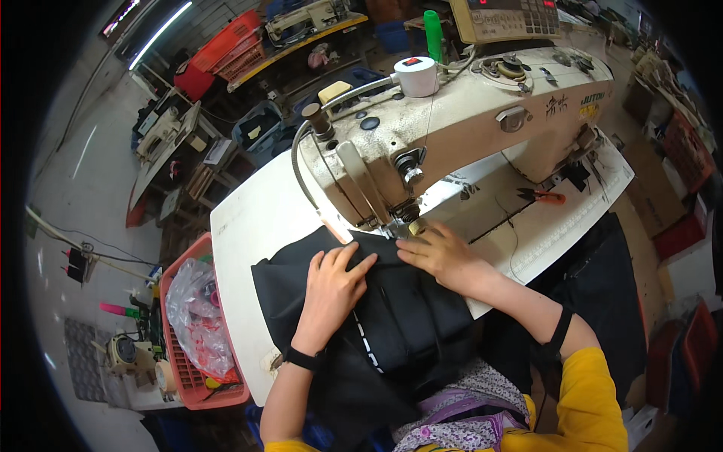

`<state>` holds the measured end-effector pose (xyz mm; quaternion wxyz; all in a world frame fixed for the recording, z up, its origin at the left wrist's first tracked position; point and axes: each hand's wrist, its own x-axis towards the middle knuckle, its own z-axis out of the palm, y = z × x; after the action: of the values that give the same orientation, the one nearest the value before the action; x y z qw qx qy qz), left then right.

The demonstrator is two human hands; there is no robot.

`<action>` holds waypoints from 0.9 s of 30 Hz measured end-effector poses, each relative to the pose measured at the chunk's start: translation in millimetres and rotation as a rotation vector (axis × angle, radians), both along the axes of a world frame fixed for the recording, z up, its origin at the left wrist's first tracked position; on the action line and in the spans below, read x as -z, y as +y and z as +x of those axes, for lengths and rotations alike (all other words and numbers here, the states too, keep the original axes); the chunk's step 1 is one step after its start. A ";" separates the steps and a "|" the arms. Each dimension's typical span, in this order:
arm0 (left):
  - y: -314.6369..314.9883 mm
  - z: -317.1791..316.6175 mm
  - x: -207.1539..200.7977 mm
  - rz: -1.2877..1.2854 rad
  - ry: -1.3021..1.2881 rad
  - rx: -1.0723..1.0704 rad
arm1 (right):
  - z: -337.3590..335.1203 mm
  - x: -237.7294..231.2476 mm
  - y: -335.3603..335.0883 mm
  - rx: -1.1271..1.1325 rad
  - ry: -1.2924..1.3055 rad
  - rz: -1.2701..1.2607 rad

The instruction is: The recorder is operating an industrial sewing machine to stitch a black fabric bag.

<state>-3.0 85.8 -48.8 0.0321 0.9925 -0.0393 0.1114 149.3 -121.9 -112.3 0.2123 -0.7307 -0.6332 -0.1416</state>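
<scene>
Black fabric lies across the white sewing machine bed and hangs toward my lap, with a row of white dashes along one strip. My left hand rests flat on it, fingers spread, left of the needle area. Beside the presser foot, my right hand presses on the fabric's far edge with its fingertips, thumb and forefinger apart. The sewing machine reaches over the cloth from the right. Its needle tip is too small to make out.
Orange-handled thread snips lie on the bed under the machine arm. A coral basket holding a clear plastic bag stands at the left. A control panel and green thread cone are behind. Dark cloth hangs at right.
</scene>
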 end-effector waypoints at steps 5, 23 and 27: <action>18.2 30.0 10.4 -0.020 -0.130 0.002 | 16.5 -5.0 12.8 0.153 -0.123 0.012; 42.6 98.8 18.1 -0.475 -0.348 -0.092 | 66.0 -30.8 25.1 0.289 0.111 -0.175; 59.6 75.0 38.8 -0.228 -0.155 -0.140 | 46.0 -31.2 6.4 0.280 0.007 0.098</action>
<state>72.0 145.5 -87.6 0.1338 0.9711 0.0408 0.1933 195.2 -115.4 -81.1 0.2281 -0.8013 -0.5165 -0.1978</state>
